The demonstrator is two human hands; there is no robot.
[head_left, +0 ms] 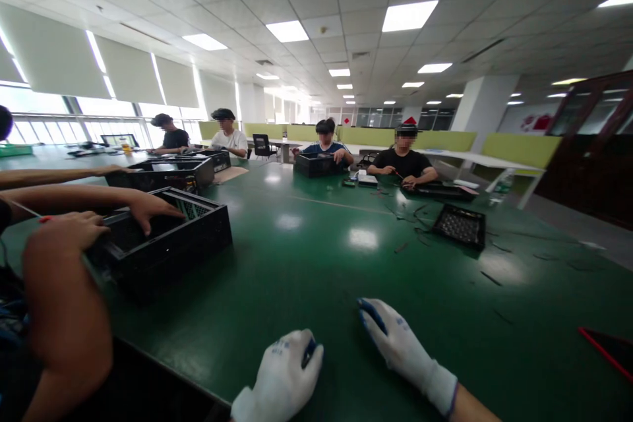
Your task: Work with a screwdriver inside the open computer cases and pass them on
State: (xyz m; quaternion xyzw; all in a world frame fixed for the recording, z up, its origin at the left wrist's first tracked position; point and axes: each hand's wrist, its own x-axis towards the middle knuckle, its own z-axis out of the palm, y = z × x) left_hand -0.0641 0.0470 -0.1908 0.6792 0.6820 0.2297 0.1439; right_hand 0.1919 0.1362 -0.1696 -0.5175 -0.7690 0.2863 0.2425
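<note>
Both my hands wear white knit gloves with blue-coated palms and fingers, and both are low over the green tabletop (297,277). My left hand (284,372) is loosely closed near the front edge, its fingers curled under and the thumb beside them. Nothing shows in it, though its palm faces away from me. To its right, my right hand (398,343) points forward and to the left, fingers stretched out and slightly bent, with no object visible in it. The tabletop around both hands is their nearest surface.
At left, a co-worker's arms (74,270) reach into a black computer case (182,231). Another black case (168,171) stands behind it. A black perforated panel (459,227), dark strips (420,227), a bottle (502,186) and a red-edged item (606,353) lie to the right. Several people sit opposite.
</note>
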